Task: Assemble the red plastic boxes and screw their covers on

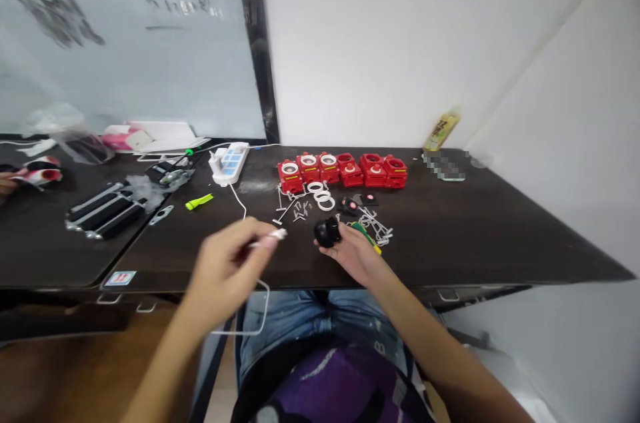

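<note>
1. Black ball (326, 234): it sits in the right hand (361, 259), above the desk (480, 230), near the front edge.
2. The right hand's fingers support it from below and the side, probably because something round would roll if set down.
3. The left hand (226, 270) has its fingers pinched narrowly on a small white piece (279, 234), its tip apparently left exposed; blur hides what it is exactly.
4. White rings (323, 194) lie beyond the ball, with red boxes (375, 174) lined up behind, seemingly grouped by kind within reach.
</note>
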`<state>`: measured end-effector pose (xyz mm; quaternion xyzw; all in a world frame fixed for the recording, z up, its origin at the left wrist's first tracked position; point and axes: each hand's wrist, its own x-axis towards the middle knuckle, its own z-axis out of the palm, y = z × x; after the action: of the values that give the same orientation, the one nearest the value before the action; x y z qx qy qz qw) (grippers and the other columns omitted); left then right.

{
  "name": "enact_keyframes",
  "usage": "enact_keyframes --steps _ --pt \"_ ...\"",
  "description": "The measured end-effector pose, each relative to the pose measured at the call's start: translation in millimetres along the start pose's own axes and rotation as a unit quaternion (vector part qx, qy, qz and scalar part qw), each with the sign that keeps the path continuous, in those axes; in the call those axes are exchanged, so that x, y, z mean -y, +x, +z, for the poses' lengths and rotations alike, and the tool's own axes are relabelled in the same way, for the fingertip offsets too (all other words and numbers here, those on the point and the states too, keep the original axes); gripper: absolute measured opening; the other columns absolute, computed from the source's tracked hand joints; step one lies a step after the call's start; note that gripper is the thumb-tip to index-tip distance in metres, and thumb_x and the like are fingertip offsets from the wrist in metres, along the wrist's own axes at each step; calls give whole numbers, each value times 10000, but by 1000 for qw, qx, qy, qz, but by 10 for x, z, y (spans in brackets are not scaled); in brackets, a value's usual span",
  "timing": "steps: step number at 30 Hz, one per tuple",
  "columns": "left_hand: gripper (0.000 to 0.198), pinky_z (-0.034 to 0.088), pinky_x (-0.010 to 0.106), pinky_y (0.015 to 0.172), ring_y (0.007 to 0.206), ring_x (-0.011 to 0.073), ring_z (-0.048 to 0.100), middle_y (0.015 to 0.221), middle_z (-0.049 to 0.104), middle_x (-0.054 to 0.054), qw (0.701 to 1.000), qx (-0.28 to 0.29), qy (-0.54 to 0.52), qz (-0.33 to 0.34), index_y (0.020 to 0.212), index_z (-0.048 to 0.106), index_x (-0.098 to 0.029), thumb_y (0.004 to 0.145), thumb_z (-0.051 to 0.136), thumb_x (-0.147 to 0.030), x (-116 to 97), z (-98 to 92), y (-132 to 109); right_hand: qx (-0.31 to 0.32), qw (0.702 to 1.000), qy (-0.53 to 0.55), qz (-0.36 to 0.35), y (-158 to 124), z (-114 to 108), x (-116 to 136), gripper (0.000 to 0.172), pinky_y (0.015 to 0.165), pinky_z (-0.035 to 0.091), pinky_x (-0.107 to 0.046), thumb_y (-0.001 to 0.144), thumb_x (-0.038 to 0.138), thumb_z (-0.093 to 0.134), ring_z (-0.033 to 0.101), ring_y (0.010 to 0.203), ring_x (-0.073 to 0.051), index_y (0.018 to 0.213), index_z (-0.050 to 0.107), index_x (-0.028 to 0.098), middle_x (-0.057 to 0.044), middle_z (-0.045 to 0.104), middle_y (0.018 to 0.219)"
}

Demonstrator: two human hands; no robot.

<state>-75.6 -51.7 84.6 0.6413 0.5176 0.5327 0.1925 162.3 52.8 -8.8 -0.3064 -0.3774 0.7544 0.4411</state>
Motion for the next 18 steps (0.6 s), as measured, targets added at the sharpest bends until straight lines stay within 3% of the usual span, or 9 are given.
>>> enact_keyframes --steps 3,7,11,18 --pt "222 489 254 648 709 141 639 841 744 31 996 84 28 -18 901 771 -192 1005 626 -324 145 263 -28 6 997 70 29 -107 132 55 312 938 616 -400 831 463 830 768 1021 -240 1008 728 226 -64 799 1096" --pt "240 503 248 691 771 155 678 885 771 43 996 71 -10 -53 921 778 -185 1005 613 -337 307 569 -17 14 997 66 43 -214 263 83 292 892 625 -354 823 453 836 761 970 -214 995 741 237 -44 791 1077" --pt "228 518 243 718 800 158 692 903 777 44 994 72 -45 -69 924 786 -184 992 633 -340 333 629 -60 -6 998 54 19 -232 267 76 289 842 625 -329 773 404 889 751 892 -189 945 721 244 -16 772 986" --pt "211 496 248 688 747 151 670 855 775 39 994 75 -34 -72 911 808 -189 971 660 -326 332 632 -104 -4 999 42 -6 -238 289 1 293 840 630 -315 801 352 874 710 930 -159 1011 694 255 -3 744 1033"
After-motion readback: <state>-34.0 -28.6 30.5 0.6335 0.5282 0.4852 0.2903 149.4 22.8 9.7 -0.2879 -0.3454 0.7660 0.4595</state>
